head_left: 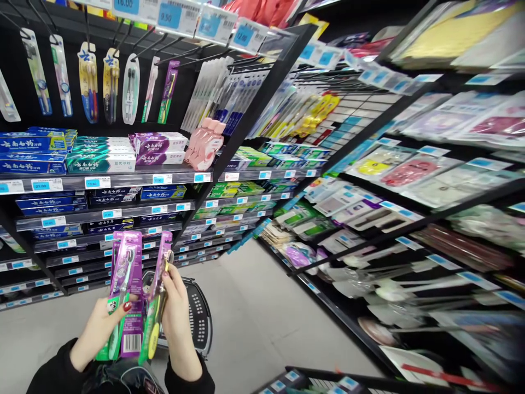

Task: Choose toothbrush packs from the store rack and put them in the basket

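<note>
My left hand (97, 327) is closed on purple and green toothbrush packs, its thumb lying across the front. One toothbrush pack (124, 276) shows a mint-coloured brush, and beside it a purple back with a barcode (132, 342) faces me. In my right hand (177, 314), the fingers grip another toothbrush pack (153, 328) holding a yellow and dark brush. Both hands keep the packs upright and close together. A black shopping basket (199, 314) shows partly behind my right hand, low over the floor.
Ahead, a shelf edge (172, 178) carries toothpaste boxes (100, 154) and pink bottles (206, 143). Toothbrush packs (88, 82) hang on hooks above. Along the right stands a rack of bagged goods (426, 169), beside the grey floor (254, 306). A low display (307, 380) is at the bottom edge.
</note>
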`<state>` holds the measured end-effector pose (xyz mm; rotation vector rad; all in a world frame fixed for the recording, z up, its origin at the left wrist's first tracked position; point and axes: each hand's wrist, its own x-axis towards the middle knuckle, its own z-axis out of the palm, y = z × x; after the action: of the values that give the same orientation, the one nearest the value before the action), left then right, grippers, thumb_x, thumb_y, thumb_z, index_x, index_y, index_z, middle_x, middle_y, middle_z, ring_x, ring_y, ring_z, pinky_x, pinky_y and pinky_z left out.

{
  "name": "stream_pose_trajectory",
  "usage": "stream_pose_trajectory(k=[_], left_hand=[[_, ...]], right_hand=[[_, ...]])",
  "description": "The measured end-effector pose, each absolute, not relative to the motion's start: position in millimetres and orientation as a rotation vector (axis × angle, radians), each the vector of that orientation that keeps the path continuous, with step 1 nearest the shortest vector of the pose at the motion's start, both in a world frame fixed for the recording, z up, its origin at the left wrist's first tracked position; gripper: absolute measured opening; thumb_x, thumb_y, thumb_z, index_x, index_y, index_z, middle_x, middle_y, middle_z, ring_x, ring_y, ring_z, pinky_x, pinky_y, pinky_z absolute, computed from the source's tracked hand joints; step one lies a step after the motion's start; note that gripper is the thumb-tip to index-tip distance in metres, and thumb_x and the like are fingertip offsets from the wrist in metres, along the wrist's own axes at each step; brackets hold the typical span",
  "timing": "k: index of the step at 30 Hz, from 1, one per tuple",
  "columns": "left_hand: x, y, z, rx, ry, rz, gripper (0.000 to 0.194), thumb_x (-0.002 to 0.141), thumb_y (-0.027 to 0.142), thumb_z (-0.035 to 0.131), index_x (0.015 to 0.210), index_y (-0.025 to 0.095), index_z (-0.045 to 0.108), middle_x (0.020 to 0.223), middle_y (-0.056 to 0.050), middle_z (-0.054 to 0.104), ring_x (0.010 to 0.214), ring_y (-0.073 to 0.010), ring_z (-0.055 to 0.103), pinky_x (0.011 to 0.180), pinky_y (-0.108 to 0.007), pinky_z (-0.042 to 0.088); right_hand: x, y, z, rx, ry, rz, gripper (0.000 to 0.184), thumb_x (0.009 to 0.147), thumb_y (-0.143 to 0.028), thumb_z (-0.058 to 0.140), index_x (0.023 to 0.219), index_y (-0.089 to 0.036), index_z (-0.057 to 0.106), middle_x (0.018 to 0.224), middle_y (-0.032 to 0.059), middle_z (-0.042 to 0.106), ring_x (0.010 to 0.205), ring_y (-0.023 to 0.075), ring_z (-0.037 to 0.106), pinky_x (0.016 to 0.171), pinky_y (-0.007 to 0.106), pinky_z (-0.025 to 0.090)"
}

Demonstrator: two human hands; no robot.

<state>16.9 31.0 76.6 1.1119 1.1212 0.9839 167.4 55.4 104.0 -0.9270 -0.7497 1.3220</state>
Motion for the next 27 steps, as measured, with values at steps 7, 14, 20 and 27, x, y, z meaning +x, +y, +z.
stream_pose_trajectory(k=[7,14,20,27], left_hand=[[15.0,31.9,74.2,1.044,1.119,0.956,0.039,0.07,0.046,0.062,0.092,0.015,0.071,0.082,-0.008,0.073,0.081,-0.0277,0.065,0.07,-0.031,0.05],[15.9,30.3,77.6,1.019,1.16,0.933,0.041,0.068,0.047,0.064,0.092,0.015,0.071,0.078,-0.007,0.072,0.073,-0.0253,0.065,0.066,-0.03,0.049],[15.8,27.8,75.9,0.979,1.153,0.934,0.037,0.071,0.043,0.063,0.095,0.015,0.07,0.08,-0.006,0.072,0.071,-0.0235,0.065,0.065,-0.028,0.049],[13.7,25.0,75.4,0.859,1.055,0.947,0.041,0.069,0.044,0.065,0.097,0.014,0.07,0.082,-0.009,0.072,0.075,-0.027,0.065,0.07,-0.034,0.05]], right_hand=[[186.2,59.2,71.8,-0.072,-0.119,1.878,0.02,0.084,-0.015,0.041,0.101,-0.017,0.052,0.06,-0.0092,0.036,0.029,-0.0014,0.022,0.024,0.006,0.02],[187.0,71.8,94.2,0.018,-0.083,1.677,0.036,0.081,0.001,0.039,0.104,-0.024,0.049,0.068,-0.0061,0.042,0.046,0.0004,0.045,0.042,0.006,0.041],[189.9,77.4,104.4,-0.071,-0.097,1.61,0.03,0.083,-0.002,0.039,0.097,-0.025,0.052,0.067,-0.0071,0.042,0.043,-0.0002,0.041,0.04,0.005,0.037],[178.9,68.3,114.2,-0.361,-0.329,1.742,0.004,0.078,-0.023,0.054,0.078,-0.021,0.057,0.051,-0.0079,0.031,0.04,0.0062,0.031,0.038,0.016,0.034]])
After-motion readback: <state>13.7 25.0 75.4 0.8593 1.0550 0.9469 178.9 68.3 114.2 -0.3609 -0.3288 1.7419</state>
